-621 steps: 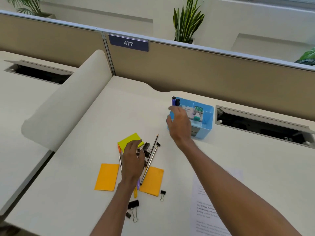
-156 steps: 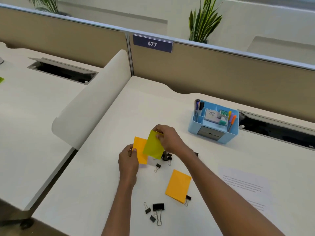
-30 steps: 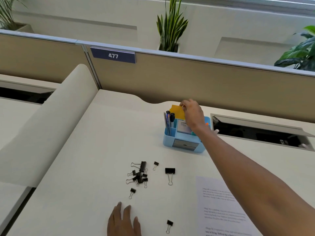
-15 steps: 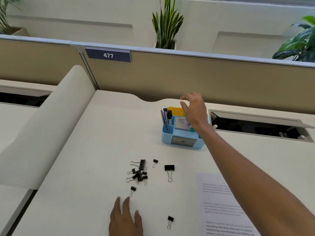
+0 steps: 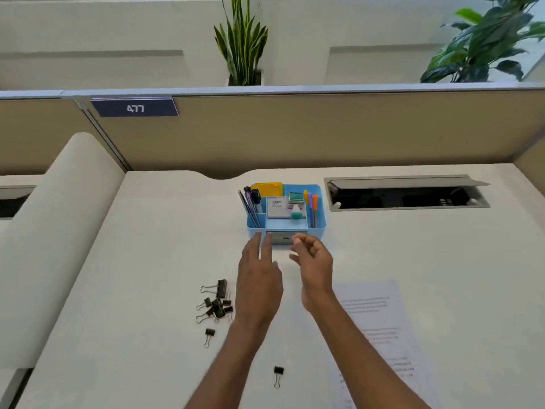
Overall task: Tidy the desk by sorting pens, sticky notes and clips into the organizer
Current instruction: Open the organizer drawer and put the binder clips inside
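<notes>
A light blue organizer (image 5: 320, 199) stands at the back of the desk. Dark pens (image 5: 250, 202) fill its left slot, orange and yellow sticky notes (image 5: 267, 188) stand in the back left compartment, and coloured pens (image 5: 311, 202) lean on the right. Both hands hover just in front of its small drawer (image 5: 280, 236). My left hand (image 5: 258, 278) is flat with fingers stretched toward the drawer's left edge. My right hand (image 5: 314, 262) has its fingers loosely curled and holds nothing. A heap of black binder clips (image 5: 216, 305) lies left of my left wrist, with two single clips (image 5: 209, 335) (image 5: 277, 374) nearer me.
A printed paper sheet (image 5: 380, 335) lies on the desk under my right forearm. An open cable hatch (image 5: 407, 193) sits right of the organizer. A curved white divider (image 5: 59, 231) borders the desk on the left, and a beige partition (image 5: 295, 131) closes the back.
My right hand has let go of the sticky notes, now in the organizer, and drawn back to the drawer front. My left hand has risen from the near edge to beside it.
</notes>
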